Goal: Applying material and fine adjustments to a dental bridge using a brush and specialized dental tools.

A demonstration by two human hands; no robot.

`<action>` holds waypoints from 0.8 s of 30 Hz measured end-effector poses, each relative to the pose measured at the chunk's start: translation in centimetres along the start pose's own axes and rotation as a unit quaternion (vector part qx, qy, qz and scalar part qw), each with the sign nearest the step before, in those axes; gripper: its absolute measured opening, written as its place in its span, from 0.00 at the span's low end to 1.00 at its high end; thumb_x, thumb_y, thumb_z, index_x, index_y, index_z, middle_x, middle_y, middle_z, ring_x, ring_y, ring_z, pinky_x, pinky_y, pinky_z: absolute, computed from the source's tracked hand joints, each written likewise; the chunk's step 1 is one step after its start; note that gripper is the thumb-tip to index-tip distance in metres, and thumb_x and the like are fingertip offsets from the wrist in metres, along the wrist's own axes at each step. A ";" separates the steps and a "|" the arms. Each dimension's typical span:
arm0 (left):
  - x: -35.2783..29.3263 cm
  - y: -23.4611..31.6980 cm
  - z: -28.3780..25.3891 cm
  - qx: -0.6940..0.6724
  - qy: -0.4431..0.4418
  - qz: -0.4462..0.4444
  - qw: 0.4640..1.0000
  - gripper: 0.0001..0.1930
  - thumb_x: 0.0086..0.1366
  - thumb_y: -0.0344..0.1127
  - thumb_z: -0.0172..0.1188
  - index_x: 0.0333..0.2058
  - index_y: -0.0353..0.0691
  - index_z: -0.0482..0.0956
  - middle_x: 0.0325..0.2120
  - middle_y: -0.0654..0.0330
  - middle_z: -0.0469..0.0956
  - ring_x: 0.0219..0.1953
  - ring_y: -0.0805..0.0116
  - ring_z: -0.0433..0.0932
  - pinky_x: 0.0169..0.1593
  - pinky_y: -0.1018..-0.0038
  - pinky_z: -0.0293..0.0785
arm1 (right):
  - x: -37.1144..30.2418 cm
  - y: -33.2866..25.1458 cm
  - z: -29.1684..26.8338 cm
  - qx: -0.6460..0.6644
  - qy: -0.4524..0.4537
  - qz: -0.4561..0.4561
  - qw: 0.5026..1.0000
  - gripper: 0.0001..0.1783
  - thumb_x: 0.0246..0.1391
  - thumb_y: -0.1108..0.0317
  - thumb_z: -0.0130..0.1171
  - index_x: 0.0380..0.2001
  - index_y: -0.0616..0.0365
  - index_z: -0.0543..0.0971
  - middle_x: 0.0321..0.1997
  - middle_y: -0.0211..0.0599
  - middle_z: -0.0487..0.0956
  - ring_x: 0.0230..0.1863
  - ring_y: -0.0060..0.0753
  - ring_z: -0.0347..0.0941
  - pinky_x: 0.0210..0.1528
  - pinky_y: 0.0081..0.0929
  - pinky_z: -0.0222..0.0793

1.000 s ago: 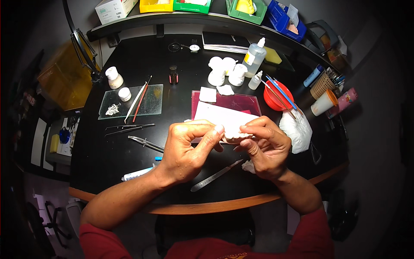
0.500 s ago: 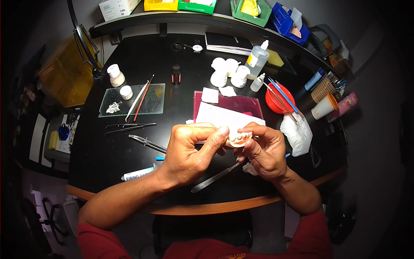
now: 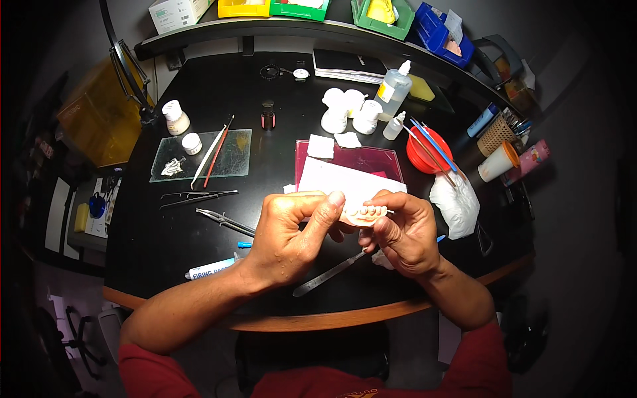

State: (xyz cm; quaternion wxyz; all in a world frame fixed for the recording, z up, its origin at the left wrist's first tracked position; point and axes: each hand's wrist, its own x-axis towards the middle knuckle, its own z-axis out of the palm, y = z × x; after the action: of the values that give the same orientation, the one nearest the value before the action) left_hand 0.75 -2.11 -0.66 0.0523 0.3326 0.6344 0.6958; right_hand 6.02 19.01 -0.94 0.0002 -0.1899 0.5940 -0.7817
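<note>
Between my two hands, above the front middle of the table, is a dental model point(image 3: 365, 217) with a row of pale teeth and a pinkish gum part. My left hand point(image 3: 298, 225) pinches its left end between thumb and fingers. At its right end the thumb and fingers of my right hand point(image 3: 406, 232) close round it. A thin pale tip sticks out by the right fingertips. Under the hands lie a white paper sheet point(image 3: 338, 182) and, nearer me, a metal spatula point(image 3: 325, 277). My fingers hide part of the model.
A glass slab point(image 3: 225, 162) with two thin tools lies left, near tweezers point(image 3: 225, 221) and a tube point(image 3: 211, 268). White jars point(image 3: 334, 119) and a dropper bottle point(image 3: 394, 93) stand behind. Right are a red bowl point(image 3: 424, 156) with brushes and a crumpled tissue point(image 3: 456, 205).
The dental model has turned slightly, so its tooth row lies more level and shows more fully. My left thumb has shifted a little left and up. Both hands keep their hold.
</note>
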 end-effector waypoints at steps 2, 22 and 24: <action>-0.1 0.1 0.1 -0.009 0.004 -0.002 1.000 0.18 0.76 0.36 0.52 0.33 0.31 0.86 0.22 0.56 0.83 0.25 0.74 0.80 0.30 0.75 0.73 | 0.1 0.1 0.1 -0.001 0.000 0.000 1.000 0.14 0.64 0.73 0.61 0.51 0.67 0.78 0.44 0.45 0.79 0.37 0.30 0.82 0.37 0.22 0.83; -0.1 0.1 0.2 -0.008 -0.017 -0.052 0.998 0.20 0.77 0.39 0.51 0.33 0.29 0.85 0.23 0.56 0.83 0.25 0.76 0.79 0.31 0.76 0.75 | -0.1 -0.1 0.3 0.002 -0.007 -0.049 0.999 0.15 0.60 0.73 0.66 0.48 0.69 0.79 0.40 0.44 0.79 0.35 0.29 0.82 0.35 0.22 0.83; -0.1 0.3 0.4 -0.048 -0.016 -0.072 0.996 0.21 0.77 0.40 0.51 0.33 0.29 0.86 0.23 0.57 0.83 0.26 0.76 0.79 0.31 0.76 0.75 | -0.2 -0.2 0.5 0.000 0.000 -0.048 0.999 0.15 0.60 0.73 0.66 0.48 0.69 0.79 0.40 0.44 0.79 0.35 0.29 0.82 0.35 0.22 0.83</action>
State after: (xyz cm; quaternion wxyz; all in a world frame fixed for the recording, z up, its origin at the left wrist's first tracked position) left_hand 1.13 -1.88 -0.39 0.1284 0.2939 0.6216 0.7147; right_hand 6.38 18.68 -0.69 -0.0374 -0.2182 0.5843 -0.7808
